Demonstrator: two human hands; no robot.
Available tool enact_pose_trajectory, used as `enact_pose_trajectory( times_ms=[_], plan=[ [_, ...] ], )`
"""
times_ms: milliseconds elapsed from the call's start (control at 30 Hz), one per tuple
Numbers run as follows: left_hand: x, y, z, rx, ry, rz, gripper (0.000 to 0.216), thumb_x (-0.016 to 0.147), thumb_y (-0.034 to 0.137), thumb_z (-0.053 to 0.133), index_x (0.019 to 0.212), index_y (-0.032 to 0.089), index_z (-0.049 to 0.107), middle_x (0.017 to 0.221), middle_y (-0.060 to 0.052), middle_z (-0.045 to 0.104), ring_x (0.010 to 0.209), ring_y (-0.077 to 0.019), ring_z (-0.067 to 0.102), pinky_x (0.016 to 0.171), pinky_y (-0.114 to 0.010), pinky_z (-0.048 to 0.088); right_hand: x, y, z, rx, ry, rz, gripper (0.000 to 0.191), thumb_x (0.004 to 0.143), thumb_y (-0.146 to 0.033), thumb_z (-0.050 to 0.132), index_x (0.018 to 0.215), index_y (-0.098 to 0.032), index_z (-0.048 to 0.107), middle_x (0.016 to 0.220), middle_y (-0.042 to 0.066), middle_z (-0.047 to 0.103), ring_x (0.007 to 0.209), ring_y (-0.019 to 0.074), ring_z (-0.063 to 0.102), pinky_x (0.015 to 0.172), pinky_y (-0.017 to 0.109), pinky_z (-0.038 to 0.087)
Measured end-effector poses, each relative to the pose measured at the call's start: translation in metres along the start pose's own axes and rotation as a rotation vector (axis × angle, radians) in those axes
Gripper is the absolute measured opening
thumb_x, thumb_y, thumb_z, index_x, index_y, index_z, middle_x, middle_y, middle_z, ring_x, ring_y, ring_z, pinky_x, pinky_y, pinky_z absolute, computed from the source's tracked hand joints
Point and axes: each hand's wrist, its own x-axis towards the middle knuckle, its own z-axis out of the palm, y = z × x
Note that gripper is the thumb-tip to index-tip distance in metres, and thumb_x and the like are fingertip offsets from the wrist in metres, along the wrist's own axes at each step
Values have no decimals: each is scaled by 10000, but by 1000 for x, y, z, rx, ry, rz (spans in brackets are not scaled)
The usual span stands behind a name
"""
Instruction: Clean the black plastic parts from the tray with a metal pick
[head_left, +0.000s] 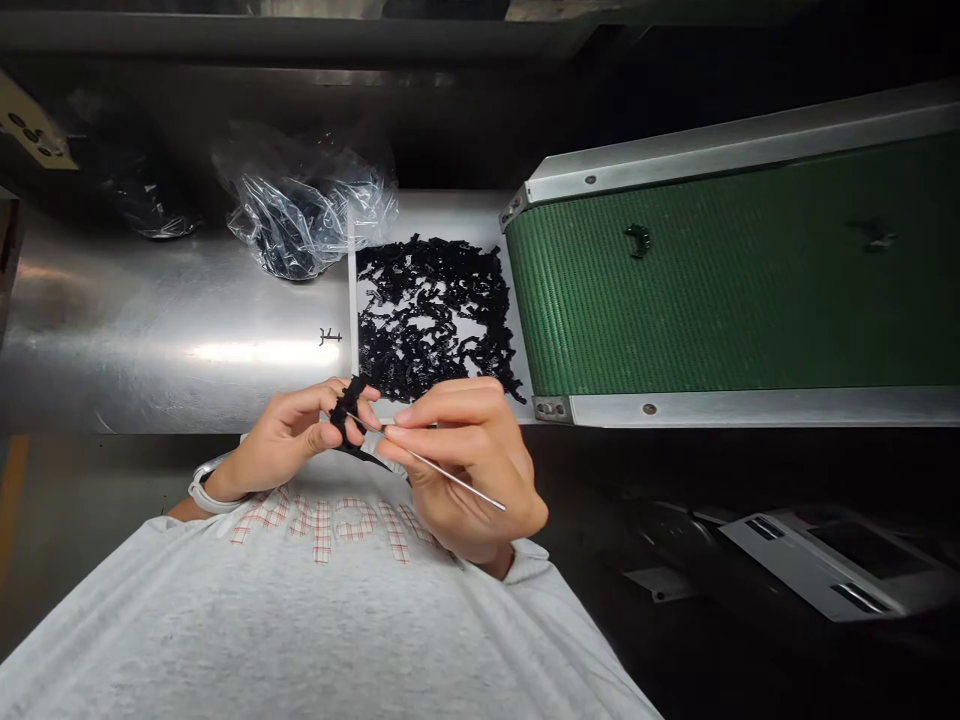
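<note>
My left hand [292, 435] is closed on a small black molded part [347, 408], held upright between thumb and fingers. In my right hand [472, 460] is a thin metal rod tool [457, 478], pinched like a pen. The tool's tip reaches the black part, and its back end sticks out below my palm. Just beyond my hands, a white tray [354, 300] holds a heap of similar black parts [442, 320]. What the tool's tip does at the part is too small to make out.
Right of the tray runs a green conveyor belt [720, 290] with metal side rails, carrying a black piece [637, 240] and a blurred one farther along. Clear plastic bags [292, 220] with dark contents stand on the steel table [150, 330]. A small black piece [330, 337] lies left of the tray.
</note>
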Motion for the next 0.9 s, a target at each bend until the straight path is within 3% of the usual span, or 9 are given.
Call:
enact_pose_trajectory(
  times_ms=[233, 367, 533, 633, 767, 900],
  plan=[
    [-1, -1, 0, -22, 8, -48, 357, 925, 512, 639, 821, 187, 747, 949, -116, 777, 1152, -299, 685, 1052, -464, 496, -1, 0, 2, 43, -38, 21, 133, 974, -132, 604, 921, -187, 713, 819, 37, 696, 795, 179, 633, 653, 356, 543],
    [-2, -5, 0, -68, -30, -62, 332, 938, 486, 633, 846, 190, 754, 968, -113, 774, 1158, -292, 682, 1010, -442, 522, 0, 3, 7, 40, 12, -26, 74, 947, -182, 671, 879, -169, 697, 788, 32, 660, 792, 176, 601, 628, 343, 536],
    [-3, -5, 2, -97, -38, -111, 383, 914, 540, 644, 823, 181, 742, 937, -107, 761, 1085, -277, 698, 948, -406, 538, 3, 6, 15, 152, 97, -6, 139, 917, -211, 718, 795, -193, 654, 725, 4, 614, 723, 159, 560, 570, 317, 514],
    [-3, -5, 3, -113, -29, -124, 409, 915, 558, 634, 820, 173, 734, 912, -95, 741, 998, -242, 699, 875, -359, 548, 1, 7, 13, 228, 39, 26, 76, 948, -185, 664, 882, -200, 700, 798, 20, 661, 777, 171, 603, 613, 335, 541],
    [-4, -5, 4, -135, -24, -93, 344, 933, 495, 640, 835, 183, 743, 857, -64, 727, 870, -188, 685, 833, -317, 540, -3, 8, 8, 201, -29, 10, 137, 954, -118, 615, 960, -194, 728, 869, 38, 717, 840, 182, 629, 678, 355, 571],
    [-3, -5, 5, -131, -59, -68, 309, 945, 470, 632, 854, 201, 754, 908, -69, 751, 967, -215, 703, 888, -340, 531, -2, 8, 12, 171, 56, -31, 52, 909, -184, 705, 914, -232, 724, 757, 19, 673, 755, 194, 600, 598, 363, 553]
  ],
)
